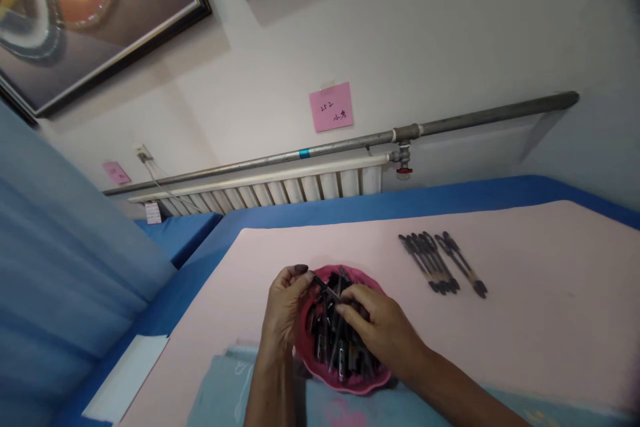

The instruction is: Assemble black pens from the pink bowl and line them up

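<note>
Both my hands are closed in pinch grips: the left hand (283, 307) holds the far end of one slim dark pen (327, 287) between thumb and finger, and the right hand (387, 330) grips its near end, fingers bent round it. A small dark piece (301, 268) shows at my left fingertips; whether it belongs to the pen I cannot tell. The pen is held tilted above the bowl (357, 389), clear of the pink sheet (540, 320). Count follows: one bowl, pink, filled with dark pen parts (342, 357), too jumbled to number; on the sheet, to the right, one group of laid-out pens (436, 261), about five, overlapping, and just beside it one pair of pens (463, 261); on the wall, two pink notes (331, 107)
</note>
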Available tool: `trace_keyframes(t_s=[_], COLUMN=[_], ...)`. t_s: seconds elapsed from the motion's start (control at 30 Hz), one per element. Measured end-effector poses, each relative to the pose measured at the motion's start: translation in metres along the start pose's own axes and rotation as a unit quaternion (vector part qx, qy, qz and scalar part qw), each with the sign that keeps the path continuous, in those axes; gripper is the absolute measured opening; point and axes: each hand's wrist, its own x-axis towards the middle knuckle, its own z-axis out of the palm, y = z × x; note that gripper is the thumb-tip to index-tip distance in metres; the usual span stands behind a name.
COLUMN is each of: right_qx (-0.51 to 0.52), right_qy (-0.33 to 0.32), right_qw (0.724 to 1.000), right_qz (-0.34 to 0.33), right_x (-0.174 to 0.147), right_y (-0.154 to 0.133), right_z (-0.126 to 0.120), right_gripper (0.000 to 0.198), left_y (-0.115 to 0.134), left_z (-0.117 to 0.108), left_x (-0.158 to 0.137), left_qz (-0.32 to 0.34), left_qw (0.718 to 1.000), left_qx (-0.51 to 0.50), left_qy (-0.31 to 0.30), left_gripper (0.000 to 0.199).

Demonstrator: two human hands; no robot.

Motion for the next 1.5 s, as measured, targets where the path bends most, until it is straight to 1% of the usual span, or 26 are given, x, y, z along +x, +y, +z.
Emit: trace_keyframes(t_s=[0.13, 0.3, 0.4, 0.5, 0.63, 0.8, 0.9, 1.13, 1.27, 1.4, 1.5], right_qx=[-0.008, 0.05, 0.067, 0.05, 0.031, 0.054, 0.058, 0.043, 0.031, 0.037, 0.038], right_qy=[0.012, -0.017, -0.016, -0.016, -0.012, -0.001, 0.005, 0.006, -0.005, 0.002, 0.006], right_qw=[1.0, 0.999, 0.998, 0.998, 0.999, 0.998, 0.998, 0.999, 0.999, 0.999, 0.999], right_qz=[-0.006, -0.008, -0.004, -0.016, -0.029, -0.023, -0.024, -0.022, -0.028, -0.028, -0.03], right_x=[-0.001, -0.0002, 0.0006, 0.0003, -0.0006, -0.0003, -0.0004, -0.001, -0.0011, -0.0007, -0.0012], right_y=[0.0008, 0.0034, 0.0035, 0.0031, 0.0028, 0.0011, 0.0015, 0.0063, 0.0053, 0.0042, 0.0047], right_z=[-0.0004, 0.0002, 0.0005, 0.0008, 0.0008, -0.0001, 0.0, 0.0013, 0.0004, -0.0004, 0.0004], right_gripper=[0.008, 0.018, 0.02, 0.018, 0.017, 0.017, 0.016, 0.017, 0.017, 0.017, 0.017], left_y=[-0.0032, -0.0008, -0.0007, -0.0039, -0.0056, -0.0022, -0.0023, -0.0031, -0.0045, -0.0038, -0.0046], left_z=[-0.0011, -0.0017, 0.0012, 0.0041, 0.005, 0.0047, 0.0039, 0.005, 0.0059, 0.0058, 0.0075], left_x=[0.0015, 0.0011, -0.0005, -0.0017, -0.0021, -0.003, -0.0028, -0.0039, -0.0046, -0.0041, -0.0047], left_qz=[-0.005, -0.013, -0.017, -0.026, -0.033, -0.053, -0.055, -0.061, -0.065, -0.058, -0.065], left_qw=[1.0, 1.0, 1.0, 1.0, 0.999, 0.996, 0.996, 0.996, 0.995, 0.995, 0.994], left_qx=[0.003, 0.002, -0.004, 0.004, 0.0, -0.038, -0.043, -0.049, -0.044, -0.049, -0.054], left_qy=[0.004, -0.008, -0.01, -0.017, -0.025, -0.054, -0.056, -0.054, -0.055, -0.063, -0.066], left_gripper=[0.034, 0.037, 0.037, 0.029, 0.028, 0.029, 0.022, 0.025, 0.022, 0.022, 0.024])
